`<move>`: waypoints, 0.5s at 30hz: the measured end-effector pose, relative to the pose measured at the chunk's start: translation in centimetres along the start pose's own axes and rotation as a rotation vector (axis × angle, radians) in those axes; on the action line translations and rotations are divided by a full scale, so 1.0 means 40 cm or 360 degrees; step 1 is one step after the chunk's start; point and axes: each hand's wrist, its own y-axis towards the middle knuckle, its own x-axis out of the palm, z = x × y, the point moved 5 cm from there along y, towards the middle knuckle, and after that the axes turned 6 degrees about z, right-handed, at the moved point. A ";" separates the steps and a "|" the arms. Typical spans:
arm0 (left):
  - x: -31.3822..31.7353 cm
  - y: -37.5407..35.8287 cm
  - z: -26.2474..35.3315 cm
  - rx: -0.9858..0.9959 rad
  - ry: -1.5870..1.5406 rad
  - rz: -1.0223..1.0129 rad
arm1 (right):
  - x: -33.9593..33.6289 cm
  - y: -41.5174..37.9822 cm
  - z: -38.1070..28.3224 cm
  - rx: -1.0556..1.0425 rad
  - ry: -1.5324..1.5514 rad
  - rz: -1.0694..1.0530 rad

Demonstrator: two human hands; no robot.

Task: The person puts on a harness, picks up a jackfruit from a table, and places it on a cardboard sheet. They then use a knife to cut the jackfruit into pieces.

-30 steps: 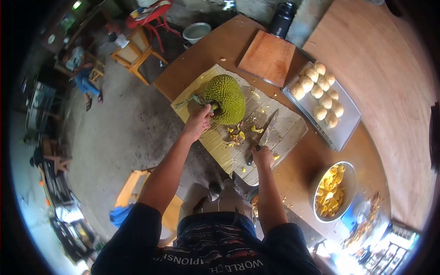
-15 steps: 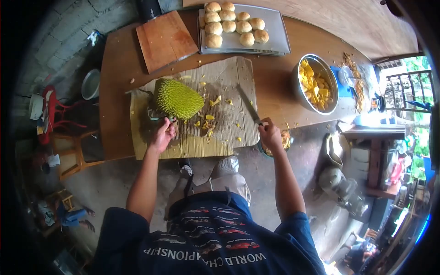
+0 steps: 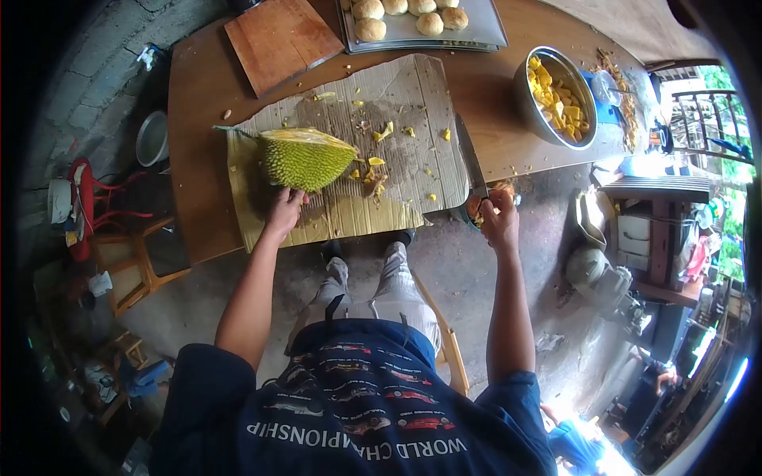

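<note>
Left hand (image 3: 284, 208) on jackfruit (image 3: 305, 158) — right hand (image 3: 498, 218) probably gripping knife (image 3: 471, 163)

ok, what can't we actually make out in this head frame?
- Knife: handle hidden inside the right hand; only the blade shows.
- Jackfruit: near underside covered by the left hand, so the fingers' contact is unclear.
- Tray of buns: cut off by the top edge.
- Bowl contents: yellow pieces, too small to identify.

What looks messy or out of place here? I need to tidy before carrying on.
Yellow fruit scraps lie scattered over the cardboard sheet beside the cut jackfruit. The right hand holds a knife past the table edge.
</note>
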 end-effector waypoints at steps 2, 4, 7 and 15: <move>0.006 0.013 0.019 0.0161 0.0207 0.0025 | -0.007 0.002 0.003 0.0145 0.0139 -0.0045; 0.015 0.019 0.015 0.0347 0.0365 0.0069 | -0.002 -0.006 0.023 0.0301 0.0272 -0.0108; 0.023 0.003 0.039 0.0659 0.0728 0.0141 | -0.005 0.020 0.048 0.0249 0.0370 -0.0165; 0.079 -0.026 -0.040 0.0657 0.1029 0.0551 | 0.000 0.077 0.113 0.0345 0.0611 -0.0445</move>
